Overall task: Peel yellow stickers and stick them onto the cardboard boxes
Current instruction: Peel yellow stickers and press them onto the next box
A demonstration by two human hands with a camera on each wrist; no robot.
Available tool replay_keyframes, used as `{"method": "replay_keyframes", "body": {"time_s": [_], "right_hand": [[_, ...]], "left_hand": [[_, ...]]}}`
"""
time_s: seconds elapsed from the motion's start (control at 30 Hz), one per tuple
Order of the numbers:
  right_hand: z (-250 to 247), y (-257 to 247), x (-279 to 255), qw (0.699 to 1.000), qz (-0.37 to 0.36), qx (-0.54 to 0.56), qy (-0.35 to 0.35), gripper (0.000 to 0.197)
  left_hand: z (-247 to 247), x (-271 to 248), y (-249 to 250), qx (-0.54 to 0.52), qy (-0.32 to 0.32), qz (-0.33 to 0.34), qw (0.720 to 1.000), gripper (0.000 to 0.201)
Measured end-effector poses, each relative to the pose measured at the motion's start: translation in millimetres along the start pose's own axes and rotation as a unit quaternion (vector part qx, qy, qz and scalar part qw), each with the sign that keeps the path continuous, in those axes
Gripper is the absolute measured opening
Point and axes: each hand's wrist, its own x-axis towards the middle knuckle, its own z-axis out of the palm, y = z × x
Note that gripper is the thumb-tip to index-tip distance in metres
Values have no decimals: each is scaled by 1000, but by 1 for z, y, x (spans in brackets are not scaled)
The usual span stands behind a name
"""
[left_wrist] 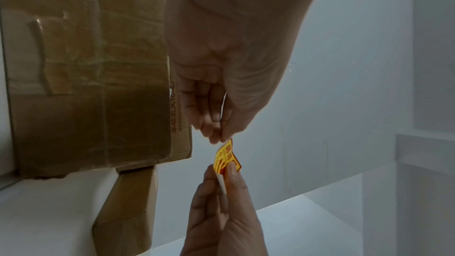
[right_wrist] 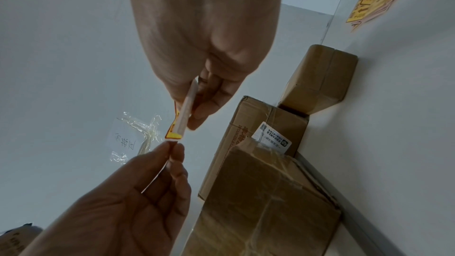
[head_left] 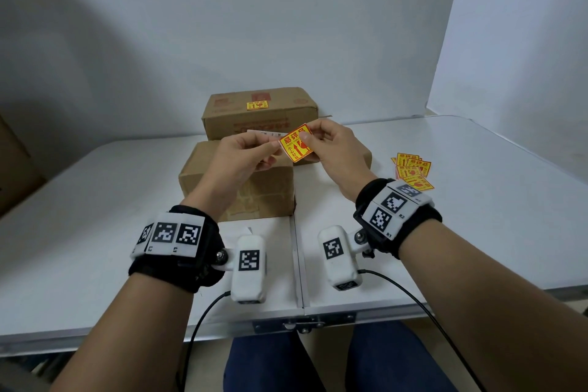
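1. A yellow sticker (head_left: 296,143) with red print is held up in the air between both hands, above the near cardboard box (head_left: 254,188) and in front of the far cardboard box (head_left: 259,111).
2. The left hand (head_left: 241,153) pinches the sticker's left corner: thumb and forefinger tips are pressed together on it, the other fingers (left_wrist: 197,108) loosely curled beneath.
3. The right hand (head_left: 334,146) pinches the sticker's upper right edge, thumb on the printed face and the fingers (right_wrist: 209,102) behind it.
4. In the right wrist view the sticker (right_wrist: 178,124) appears edge-on, its white backing facing the camera, with the yellow layer curling away at the corner nearest the left fingertips.
5. In the left wrist view the sticker (left_wrist: 227,156) bows between the two pinches.
6. The far box already carries a yellow sticker on its top (head_left: 257,105).
7. A third, smaller box (right_wrist: 320,79) sits to the right of the near one, mostly hidden by the right hand in the head view.
8. A loose pile of yellow stickers (head_left: 412,170) lies on the white bench (head_left: 477,200), well to the right of the boxes.
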Motion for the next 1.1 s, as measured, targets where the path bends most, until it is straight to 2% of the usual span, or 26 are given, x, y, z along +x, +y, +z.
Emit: {"method": "replay_keyframes", "body": {"time_s": [0.13, 0.5, 0.7, 0.87, 1.1], "right_hand": [[-1, 2, 2, 1000, 1, -26, 9, 4], [-1, 6, 4, 999, -7, -40, 22, 4], [-1, 8, 4, 998, -8, -53, 22, 4], [-1, 8, 4, 998, -7, -63, 25, 5], [-1, 3, 2, 999, -9, -38, 18, 10]], "left_hand": [[-2, -1, 1, -6, -7, -3, 1000, 17], [4, -1, 5, 13, -1, -7, 1000, 18], [4, -1, 2, 7, -12, -11, 1000, 11], [6, -1, 0, 11, -14, -4, 1000, 20], [6, 0, -3, 9, -10, -5, 1000, 11]]}}
